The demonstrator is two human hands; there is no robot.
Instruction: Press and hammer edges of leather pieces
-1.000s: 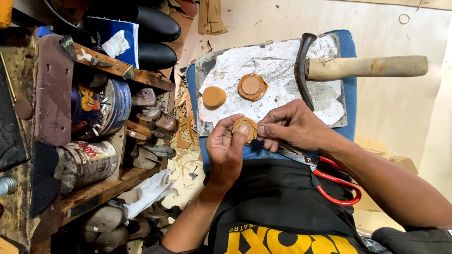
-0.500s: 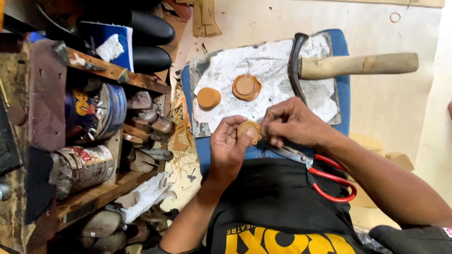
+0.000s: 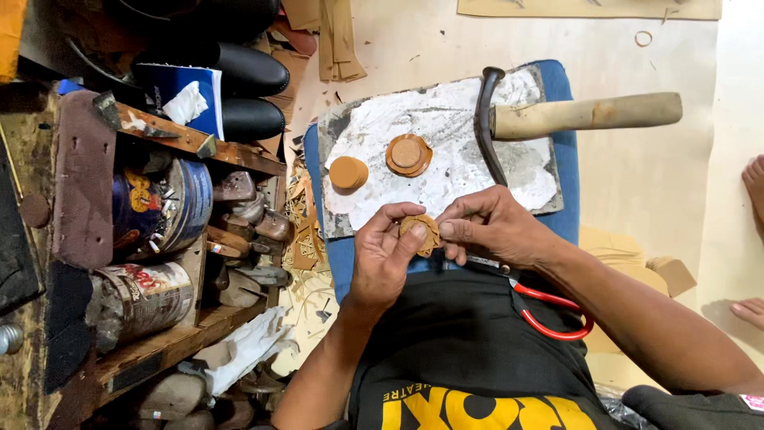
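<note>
Both hands meet at the near edge of the grey stone slab (image 3: 446,127), above the person's lap. The left hand (image 3: 382,259) is curled, thumb and fingertips closed on a small round tan leather piece (image 3: 419,232). The right hand (image 3: 493,227) pinches the same piece from the other side, thumb against forefinger. The piece is held clear of the slab, just off its near edge.

On the slab, toward its left side: one plain tan leather disc (image 3: 348,172), lying flat. Just beside it, apart, a stacked pair of discs (image 3: 408,154), the smaller one on top of a darker, wider one. A hammer (image 3: 585,115) lies across the slab's right end, dark head on the stone, pale wooden handle reaching past the right edge. The slab rests on a blue cushion (image 3: 567,215).

Red-handled scissors (image 3: 553,314) lie on the lap, under the right wrist. To the left, a wooden shelf (image 3: 159,350) holds tins (image 3: 147,299).
</note>
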